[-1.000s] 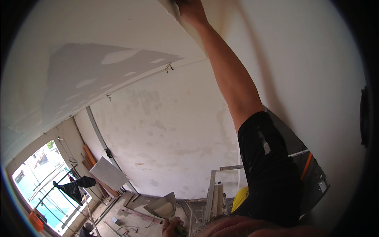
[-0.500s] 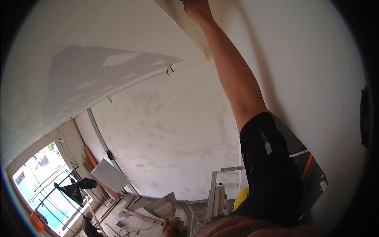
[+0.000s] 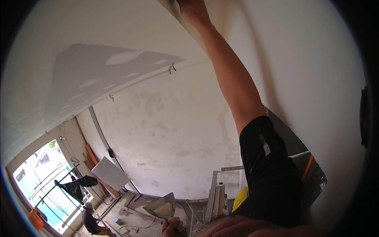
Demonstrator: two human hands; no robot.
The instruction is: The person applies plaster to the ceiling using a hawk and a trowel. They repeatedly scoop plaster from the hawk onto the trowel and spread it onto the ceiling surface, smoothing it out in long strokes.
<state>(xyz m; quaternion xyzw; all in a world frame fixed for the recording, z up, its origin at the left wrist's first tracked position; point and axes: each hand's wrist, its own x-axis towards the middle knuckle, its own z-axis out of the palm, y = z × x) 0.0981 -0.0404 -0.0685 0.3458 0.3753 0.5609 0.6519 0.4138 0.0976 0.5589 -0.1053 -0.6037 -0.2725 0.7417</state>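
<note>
My right arm stretches up to the ceiling (image 3: pixel 118 23), in its black, putty-smeared sleeve. At the top edge, my right hand (image 3: pixel 193 12) is closed around a dark-handled tool (image 3: pixel 172 4), mostly cut off by the frame, so its kind is not clear. Low in the view, my left hand (image 3: pixel 173 228) grips a wide filling knife (image 3: pixel 158 207) with its blade turned up. A pale lump of filler lies on that blade. The ceiling edge near my right hand meets a white wall (image 3: pixel 316 79).
Grey unpainted patches (image 3: pixel 90 71) and loose wires (image 3: pixel 171 69) mark the ceiling line. Metal scaffold bars (image 3: pixel 215 197) stand below. Far below left, another person (image 3: pixel 92 221) in a cap works near a bright window opening (image 3: pixel 43 177), with a white board (image 3: pixel 110 173) leaning behind.
My right hand has shifted slightly left and down along the ceiling edge. The other person has come further into view. My left hand still holds the filling knife.
</note>
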